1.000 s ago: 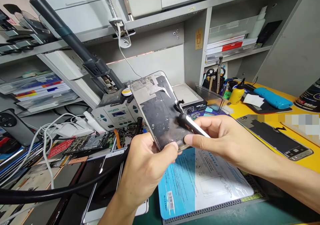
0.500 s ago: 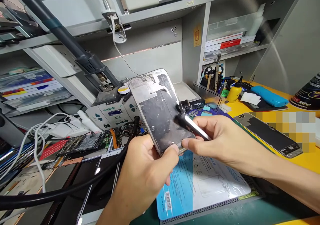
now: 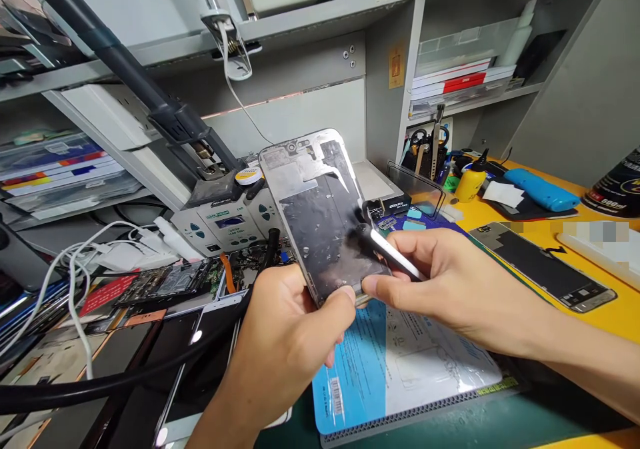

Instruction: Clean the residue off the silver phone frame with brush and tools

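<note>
A detached phone screen [image 3: 320,222] is held up at a tilt, its metal-backed inner side towards me, with a scuffed dark area and small flecks. My left hand [image 3: 295,342] grips its lower left end, thumb pressed over the bottom edge. At the lower right corner, my right hand [image 3: 430,282] rests its thumb against the screen. Those same fingers hold a slim black-and-white tool [image 3: 396,254], which points up and left. Its dark end is blurred beside the screen's right edge, so I cannot tell its kind. The fingers behind the screen are hidden.
Below lies a blue-and-white printed package [image 3: 425,369] on a green mat. Another screen panel [image 3: 545,269] is at the right, near a yellow bottle [image 3: 470,186]. A soldering station [image 3: 230,226] stands behind; a black hose [image 3: 125,389] crosses several phones at the left.
The view has shifted slightly. Both hands keep their hold on the screen, and the tool's dark end has moved a little at the right edge.
</note>
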